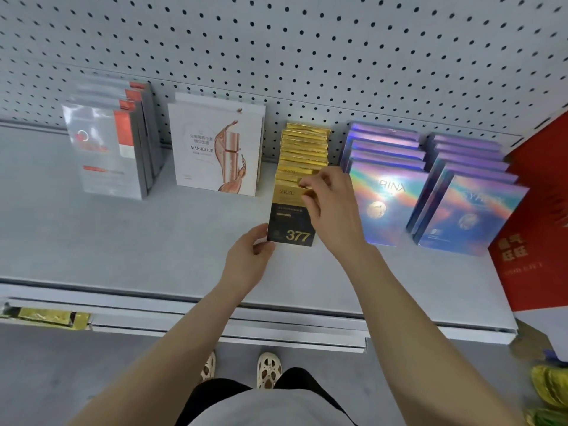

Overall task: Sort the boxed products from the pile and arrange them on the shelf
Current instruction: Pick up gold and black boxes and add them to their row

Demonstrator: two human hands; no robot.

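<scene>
1. While both hands work at the middle of the grey shelf [129,241], a row of gold-and-black boxes [302,155] stands one behind another, running back to the pegboard wall [307,56].
2. The front box [290,224], black below with "377" in gold, stands at the head of that row.
3. The left hand [247,261] has its fingers curled onto the lower left corner of this front box, gripping it.
4. The right hand [333,207] reaches over the row from the right, its fingers [309,182] pinching the gold top edges of the front boxes.
5. Left of the row stands a white Marubi box [216,149], and further left a group of grey-and-red boxes [110,142].
6. Right of the row stand two rows of holographic purple boxes [387,179], the second [470,198] just beside the first.
7. A red carton [538,216] stands at the right end of the shelf.
8. A gold packet [46,318] lies below the shelf's front edge at the left.
9. Cream perforated shoes [267,368] show on the floor.
</scene>
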